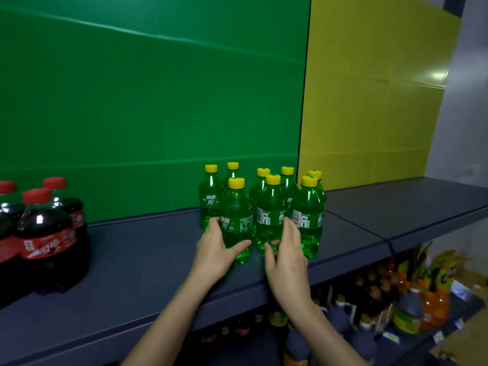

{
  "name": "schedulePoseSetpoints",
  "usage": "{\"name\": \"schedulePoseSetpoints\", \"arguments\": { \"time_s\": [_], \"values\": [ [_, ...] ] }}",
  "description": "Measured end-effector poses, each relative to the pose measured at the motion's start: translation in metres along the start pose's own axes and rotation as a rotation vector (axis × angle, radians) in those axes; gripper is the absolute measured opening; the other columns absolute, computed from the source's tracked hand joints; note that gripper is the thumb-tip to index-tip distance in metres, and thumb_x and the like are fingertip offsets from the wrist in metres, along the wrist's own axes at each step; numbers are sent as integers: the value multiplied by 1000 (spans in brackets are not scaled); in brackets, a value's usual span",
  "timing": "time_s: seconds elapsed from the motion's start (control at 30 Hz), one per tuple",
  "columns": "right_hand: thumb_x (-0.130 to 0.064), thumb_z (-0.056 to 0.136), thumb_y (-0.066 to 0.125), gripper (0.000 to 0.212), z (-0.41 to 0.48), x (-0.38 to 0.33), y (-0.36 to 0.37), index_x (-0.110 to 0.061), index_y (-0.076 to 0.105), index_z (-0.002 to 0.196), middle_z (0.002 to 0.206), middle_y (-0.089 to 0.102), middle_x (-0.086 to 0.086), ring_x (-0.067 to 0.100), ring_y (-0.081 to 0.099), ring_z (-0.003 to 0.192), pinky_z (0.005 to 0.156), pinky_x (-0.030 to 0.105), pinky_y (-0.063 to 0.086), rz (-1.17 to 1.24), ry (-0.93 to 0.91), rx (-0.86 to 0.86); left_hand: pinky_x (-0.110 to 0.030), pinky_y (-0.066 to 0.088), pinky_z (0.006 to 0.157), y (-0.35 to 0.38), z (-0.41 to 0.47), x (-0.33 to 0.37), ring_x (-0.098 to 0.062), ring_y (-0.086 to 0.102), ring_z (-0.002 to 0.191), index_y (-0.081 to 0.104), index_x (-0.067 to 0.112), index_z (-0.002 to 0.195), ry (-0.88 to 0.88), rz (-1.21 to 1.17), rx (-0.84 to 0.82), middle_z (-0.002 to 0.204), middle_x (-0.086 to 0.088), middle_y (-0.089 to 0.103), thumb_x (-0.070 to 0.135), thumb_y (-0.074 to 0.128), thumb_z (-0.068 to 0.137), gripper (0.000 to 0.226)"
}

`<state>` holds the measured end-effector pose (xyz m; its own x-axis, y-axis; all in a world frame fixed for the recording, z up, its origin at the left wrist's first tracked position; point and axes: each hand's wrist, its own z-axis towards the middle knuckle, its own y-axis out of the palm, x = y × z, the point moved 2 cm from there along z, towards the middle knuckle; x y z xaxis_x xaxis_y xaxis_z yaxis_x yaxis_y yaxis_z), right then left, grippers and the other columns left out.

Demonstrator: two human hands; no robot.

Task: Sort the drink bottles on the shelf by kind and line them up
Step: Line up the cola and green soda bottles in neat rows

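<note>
Grey shelf (148, 262), green backboard (148, 101) (yellow panel (369, 101) beside), perhaps sauces (408, 317) below

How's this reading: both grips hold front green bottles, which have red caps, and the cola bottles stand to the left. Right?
One detail is wrong: the green bottles have yellow caps, not red, as the head view shows. The rest stands: the left grip and right grip hold front ones, and the cola bottles stand to the left.

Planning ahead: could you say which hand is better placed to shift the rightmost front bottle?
Probably the right hand: round the middle bottle, it adjoins the rightmost bottle; the left hand grips the front-left bottle.
</note>
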<state>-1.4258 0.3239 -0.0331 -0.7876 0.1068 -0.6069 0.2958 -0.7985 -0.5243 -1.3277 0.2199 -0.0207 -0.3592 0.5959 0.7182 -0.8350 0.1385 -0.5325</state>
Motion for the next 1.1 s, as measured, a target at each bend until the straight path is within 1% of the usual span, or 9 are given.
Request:
{"name": "schedulePoseSetpoints", "arguments": {
  "time_s": [0.13,0.27,0.4,0.53,0.7,0.77,0.83,0.93,1.1],
  "values": [
    [-30,96,42,72,0,-8,7,-8,-4,148,157,3,3,25,44,126,96,33,37,-52,65,-73,-33,43,87,-18,-8,-10,-29,54,109,38,10,124,-12,19,31,124,-4,57,38,73,75,67],
    [-31,95,45,75,8,-7,10,-4,-3,146,152,16,13,32,42,126,96,36,38,-31,140,-89,-30,40,78,-40,-9,-21,-30,54,104,38,12,122,-41,39,47,120,-3,58,35,72,76,61],
    [-32,91,53,70,16,-7,14,-3,15,143,136,28,13,32,51,113,89,37,42,-16,161,-109,-28,42,82,-58,-7,-33,-25,55,106,37,11,123,-60,43,42,120,-5,58,31,73,77,62],
    [-35,84,63,67,23,-11,22,-3,30,132,132,35,13,31,42,120,96,36,35,12,135,-112,-36,46,95,-72,-3,-44,-24,56,110,36,10,123,-112,29,25,123,-7,59,30,74,75,65],
    [-40,78,69,77,38,-19,37,-9,24,132,119,54,17,34,52,109,83,36,41,83,119,-196,-32,44,92,-87,-1,-52,-23,55,112,36,8,115,-135,92,97,121,-6,57,35,81,66,71],
    [-39,79,69,81,42,-20,43,-8,21,136,113,57,16,32,54,106,85,36,41,95,95,-250,-31,43,93,-93,0,-57,-21,53,111,36,9,115,-151,104,124,119,-3,54,38,83,62,76],
    [-34,78,71,85,47,-23,48,-8,19,140,109,50,4,26,51,106,89,35,39,173,68,-346,-31,42,97,-98,2,-65,-18,52,110,34,13,114,-183,42,53,119,-1,53,31,84,63,74],
    [-43,68,77,99,53,-29,59,-15,16,141,129,43,-4,23,47,120,105,38,36,346,37,-494,-33,43,100,-101,2,-75,-17,58,109,39,16,116,-205,-116,-81,120,-4,60,20,84,63,69],
    [-33,72,77,87,59,-41,83,-14,24,138,126,53,0,12,48,98,88,28,41,387,-16,-555,-36,46,98,-109,7,-83,-17,59,107,46,12,118,-198,-44,-9,118,-2,61,26,85,61,71]
  ]
}}
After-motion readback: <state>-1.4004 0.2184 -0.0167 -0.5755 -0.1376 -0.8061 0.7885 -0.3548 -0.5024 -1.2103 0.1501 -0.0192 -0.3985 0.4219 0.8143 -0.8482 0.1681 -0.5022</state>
